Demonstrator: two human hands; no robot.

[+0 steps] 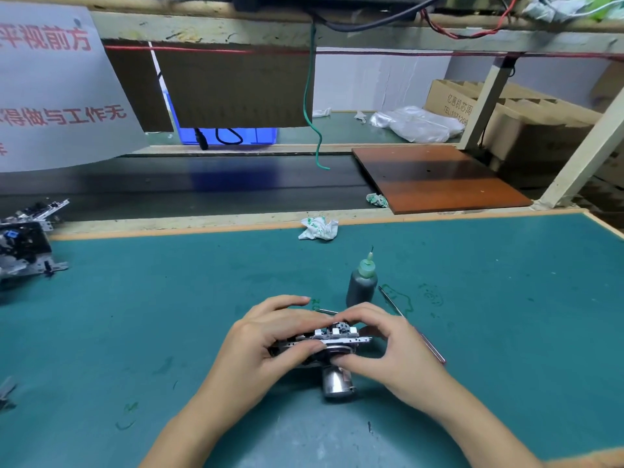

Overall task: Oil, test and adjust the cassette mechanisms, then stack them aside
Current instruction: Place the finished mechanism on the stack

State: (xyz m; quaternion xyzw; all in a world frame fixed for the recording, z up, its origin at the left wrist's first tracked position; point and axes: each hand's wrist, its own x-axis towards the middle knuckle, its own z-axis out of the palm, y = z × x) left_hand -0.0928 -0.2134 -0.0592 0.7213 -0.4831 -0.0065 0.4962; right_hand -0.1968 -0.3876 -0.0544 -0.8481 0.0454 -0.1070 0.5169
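A metal cassette mechanism (pixel 332 339) with a shiny motor can (pixel 335 383) hanging from its near side sits low over the green mat, held between both hands. My left hand (pixel 270 339) grips its left end, thumb on the near edge and fingers curled over the top. My right hand (pixel 381 342) grips the right end, thumb pressing the round wheel at the front. A small dark oil bottle (pixel 362 285) with a green needle cap stands upright just behind the hands. A stack of other mechanisms (pixel 25 244) lies at the mat's far left edge.
A thin screwdriver (pixel 391 300) lies on the mat right of the bottle, partly under my right hand. Crumpled paper (pixel 318 228) sits at the mat's back edge. Behind are a dark conveyor belt (pixel 202 190), a brown board (pixel 439 177), cardboard boxes (pixel 526 123) and a hanging green wire (pixel 312 106).
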